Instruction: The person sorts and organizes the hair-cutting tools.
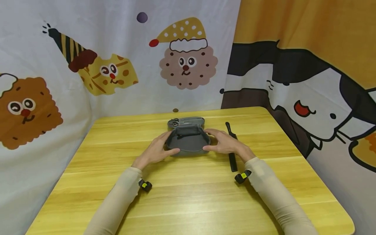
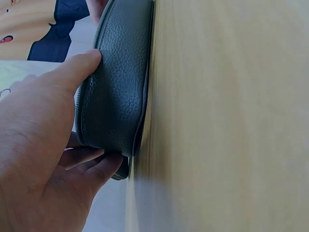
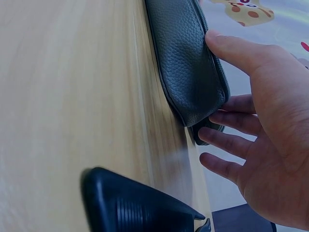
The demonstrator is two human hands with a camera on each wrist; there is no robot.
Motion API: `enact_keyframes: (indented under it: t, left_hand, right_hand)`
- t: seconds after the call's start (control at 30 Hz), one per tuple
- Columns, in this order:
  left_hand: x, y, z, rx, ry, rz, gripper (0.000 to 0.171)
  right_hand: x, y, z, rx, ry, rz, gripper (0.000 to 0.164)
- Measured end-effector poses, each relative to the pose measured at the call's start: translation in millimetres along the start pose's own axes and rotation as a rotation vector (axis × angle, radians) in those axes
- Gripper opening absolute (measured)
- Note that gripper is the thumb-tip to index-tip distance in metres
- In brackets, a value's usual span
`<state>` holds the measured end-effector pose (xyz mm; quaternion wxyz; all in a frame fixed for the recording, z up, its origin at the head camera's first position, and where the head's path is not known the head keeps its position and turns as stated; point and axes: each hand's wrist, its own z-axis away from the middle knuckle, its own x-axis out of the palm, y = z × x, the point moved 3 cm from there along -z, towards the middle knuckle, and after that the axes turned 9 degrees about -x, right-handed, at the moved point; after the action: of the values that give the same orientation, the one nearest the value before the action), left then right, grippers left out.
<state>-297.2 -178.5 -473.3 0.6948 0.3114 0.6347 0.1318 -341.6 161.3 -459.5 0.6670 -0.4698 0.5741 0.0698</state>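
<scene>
A dark grey leather zip case (image 1: 188, 152) stands unzipped, its lid (image 1: 191, 121) folded back and metal-looking loops showing at the lid's left. A slim dark item (image 1: 181, 135) lies inside against the back wall. My left hand (image 1: 157, 148) holds the case's left end, thumb on the front zip edge (image 2: 79, 104) and fingers round the side. At the right end my right hand (image 1: 221, 142) grips likewise, thumb on the zip edge, its lower fingers (image 3: 219, 164) spread off the leather. Both hands frame the case, whose base rests on the table.
A long narrow black tool (image 1: 233, 162) with a ribbed part lies on the wooden table (image 1: 188, 195) beneath and beside my right wrist. Behind the table hangs a white curtain (image 1: 117, 19) with cartoon prints. Small black cameras (image 1: 145, 185) sit on both wrists.
</scene>
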Motion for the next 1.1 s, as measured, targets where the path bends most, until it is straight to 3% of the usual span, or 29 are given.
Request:
enact_keyframes:
  t: [0.37, 0.67, 0.83, 1.1]
  left_hand:
    - [-1.7, 0.1, 3.4, -0.008, 0.009, 0.011, 0.102]
    - [-2.3, 2.0, 4.0, 0.006, 0.008, -0.001, 0.102]
    - [-2.1, 2.1, 1.8, 0.01, 0.001, 0.001, 0.101]
    - [-1.8, 0.9, 2.1, 0.005, 0.0, 0.01, 0.102]
  right_hand:
    - [-6, -5, 0, -0.003, -0.003, -0.004, 0.095]
    - [-25, -4, 11, 0.037, 0.105, 0.02, 0.087]
    - [-34, 4, 20, 0.045, 0.15, 0.073, 0.084]
    - [-44, 23, 41, 0.079, 0.156, 0.135, 0.082]
